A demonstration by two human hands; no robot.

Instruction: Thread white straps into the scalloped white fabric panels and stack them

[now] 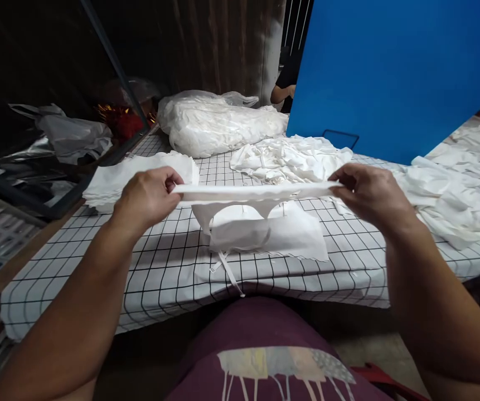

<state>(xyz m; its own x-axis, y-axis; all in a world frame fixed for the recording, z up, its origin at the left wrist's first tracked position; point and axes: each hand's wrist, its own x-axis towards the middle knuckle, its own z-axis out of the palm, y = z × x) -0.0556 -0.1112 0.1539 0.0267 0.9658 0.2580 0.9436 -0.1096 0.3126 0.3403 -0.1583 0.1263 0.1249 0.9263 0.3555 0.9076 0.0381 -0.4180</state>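
Observation:
My left hand (150, 195) pinches one end of a white cloth garment (231, 209), its thumb and fingers closed on the band. At the other end my right hand (367, 192) pinches the same band, so it stretches straight between both hands above the table. Below the band hang curved fabric edges and a thin strap that reaches toward the table's front edge. Under and behind it lies a flat white cloth piece (298, 234). Close to my left hand is a stack of white cloth pieces (139, 170).
The table wears a white cloth with black checks (156, 267). At the back sit a plastic bag of white cloth (223, 122) and a loose white heap (290, 159). More white garments (449, 200) lie at right. A blue panel (390, 72) stands behind; another person's arm (281, 93) shows beside it.

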